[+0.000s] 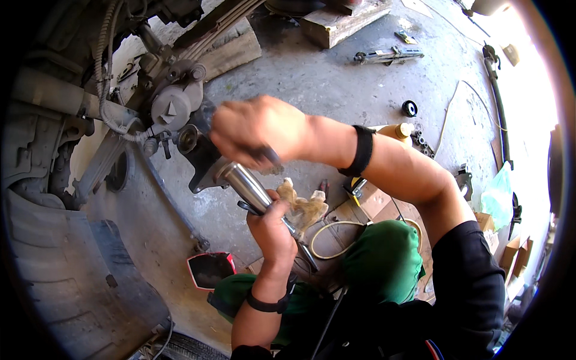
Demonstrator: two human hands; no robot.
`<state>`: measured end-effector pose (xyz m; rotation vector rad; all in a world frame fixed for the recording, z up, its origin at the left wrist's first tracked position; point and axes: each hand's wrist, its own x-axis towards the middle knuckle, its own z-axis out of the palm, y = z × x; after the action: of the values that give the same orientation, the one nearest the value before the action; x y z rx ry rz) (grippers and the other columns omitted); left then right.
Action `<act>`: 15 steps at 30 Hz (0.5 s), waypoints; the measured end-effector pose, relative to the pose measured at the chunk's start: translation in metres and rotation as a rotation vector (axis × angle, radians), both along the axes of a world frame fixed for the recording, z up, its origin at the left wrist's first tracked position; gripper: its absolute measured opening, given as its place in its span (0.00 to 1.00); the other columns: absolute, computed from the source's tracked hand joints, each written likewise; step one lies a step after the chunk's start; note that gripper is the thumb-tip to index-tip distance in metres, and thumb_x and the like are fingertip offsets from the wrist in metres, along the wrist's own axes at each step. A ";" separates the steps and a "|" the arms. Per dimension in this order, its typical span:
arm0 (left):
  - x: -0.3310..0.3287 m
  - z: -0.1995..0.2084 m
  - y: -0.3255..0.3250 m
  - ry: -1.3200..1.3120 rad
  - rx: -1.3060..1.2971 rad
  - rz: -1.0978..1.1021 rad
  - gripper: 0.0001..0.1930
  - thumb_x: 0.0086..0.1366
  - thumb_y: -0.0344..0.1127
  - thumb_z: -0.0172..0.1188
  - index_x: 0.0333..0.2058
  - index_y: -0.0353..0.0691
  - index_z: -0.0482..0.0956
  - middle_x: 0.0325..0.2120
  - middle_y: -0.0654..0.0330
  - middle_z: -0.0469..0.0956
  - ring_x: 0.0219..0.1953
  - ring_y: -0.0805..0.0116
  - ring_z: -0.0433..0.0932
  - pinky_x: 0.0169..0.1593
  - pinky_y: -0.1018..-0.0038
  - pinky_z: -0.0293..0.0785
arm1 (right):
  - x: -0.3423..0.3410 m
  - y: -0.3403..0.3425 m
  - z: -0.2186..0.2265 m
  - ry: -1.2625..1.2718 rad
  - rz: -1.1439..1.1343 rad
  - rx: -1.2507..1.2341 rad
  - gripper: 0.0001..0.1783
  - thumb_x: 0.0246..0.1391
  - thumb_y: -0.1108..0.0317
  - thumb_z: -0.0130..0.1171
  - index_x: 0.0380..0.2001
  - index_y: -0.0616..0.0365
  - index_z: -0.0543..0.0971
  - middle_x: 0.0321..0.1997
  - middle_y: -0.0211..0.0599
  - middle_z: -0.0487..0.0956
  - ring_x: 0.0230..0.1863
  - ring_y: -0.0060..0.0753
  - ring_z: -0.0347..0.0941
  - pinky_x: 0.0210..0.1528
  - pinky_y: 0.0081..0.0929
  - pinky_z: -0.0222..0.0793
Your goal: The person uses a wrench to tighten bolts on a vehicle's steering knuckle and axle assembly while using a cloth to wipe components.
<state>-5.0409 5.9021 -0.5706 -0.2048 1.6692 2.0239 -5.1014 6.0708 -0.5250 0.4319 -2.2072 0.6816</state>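
Observation:
My left hand (273,225) is wrapped around a shiny silver cylindrical tool (249,187) with a dark lever on its side and a narrower lower end. The tool tilts up toward the vehicle's underside. Just above its upper end, my right hand (258,132) is closed in a fist and blurred by motion. A dark piece (271,156) shows at the fist's lower edge, too smeared to name. Beside the hands is a dark metal bracket (201,159) with a round bushing, below a grey round housing (171,107) on the vehicle.
At left, a curved wheel-well liner (90,270) and a corrugated conduit (102,72) hang close. Around me lie stained gloves (306,207), a red-edged box (211,269), a pale hose (324,240), a black ring (409,108), a scissor jack (389,56) and wooden blocks (342,24).

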 end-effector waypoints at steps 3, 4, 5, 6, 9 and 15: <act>0.003 -0.002 0.001 -0.019 -0.004 -0.032 0.08 0.49 0.24 0.55 0.30 0.37 0.74 0.28 0.63 0.70 0.32 0.69 0.71 0.42 0.73 0.69 | -0.054 0.005 0.026 -0.138 -0.203 -0.228 0.17 0.59 0.61 0.54 0.23 0.64 0.74 0.17 0.49 0.75 0.21 0.54 0.74 0.24 0.43 0.72; 0.000 -0.007 -0.005 -0.029 -0.005 -0.036 0.08 0.48 0.24 0.55 0.30 0.37 0.74 0.28 0.62 0.71 0.31 0.68 0.72 0.41 0.72 0.70 | -0.077 0.007 0.044 -0.371 -0.226 -0.241 0.20 0.60 0.60 0.49 0.23 0.66 0.77 0.19 0.50 0.78 0.23 0.49 0.78 0.28 0.42 0.75; -0.003 -0.008 -0.009 -0.037 0.005 -0.047 0.08 0.48 0.24 0.55 0.30 0.37 0.74 0.28 0.62 0.71 0.31 0.67 0.72 0.41 0.72 0.70 | -0.087 0.012 0.066 -0.818 -0.129 -0.407 0.21 0.60 0.59 0.46 0.27 0.66 0.80 0.21 0.49 0.80 0.25 0.43 0.81 0.31 0.39 0.77; -0.001 -0.004 -0.004 -0.097 0.053 -0.037 0.08 0.48 0.23 0.57 0.30 0.36 0.74 0.31 0.65 0.69 0.35 0.72 0.68 0.46 0.77 0.64 | -0.116 0.025 0.049 -0.837 -0.147 -0.203 0.20 0.59 0.62 0.46 0.28 0.65 0.81 0.21 0.46 0.81 0.25 0.39 0.81 0.31 0.36 0.78; -0.002 -0.006 -0.006 -0.095 0.045 -0.037 0.08 0.48 0.23 0.57 0.30 0.36 0.74 0.31 0.65 0.69 0.35 0.72 0.68 0.46 0.76 0.64 | -0.125 0.022 0.042 -0.881 -0.130 -0.209 0.18 0.57 0.65 0.45 0.28 0.64 0.82 0.22 0.44 0.82 0.25 0.37 0.81 0.32 0.33 0.79; -0.003 -0.011 -0.005 -0.077 0.062 -0.034 0.09 0.48 0.24 0.58 0.30 0.36 0.74 0.31 0.64 0.69 0.35 0.71 0.69 0.46 0.75 0.65 | -0.123 0.024 0.053 -0.863 -0.129 0.017 0.15 0.55 0.67 0.48 0.27 0.63 0.83 0.26 0.40 0.83 0.31 0.36 0.83 0.38 0.35 0.78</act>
<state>-5.0438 5.8969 -0.5814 -0.2288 1.5509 2.0136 -5.2245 6.0949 -0.4721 -0.0286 -3.0086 0.8851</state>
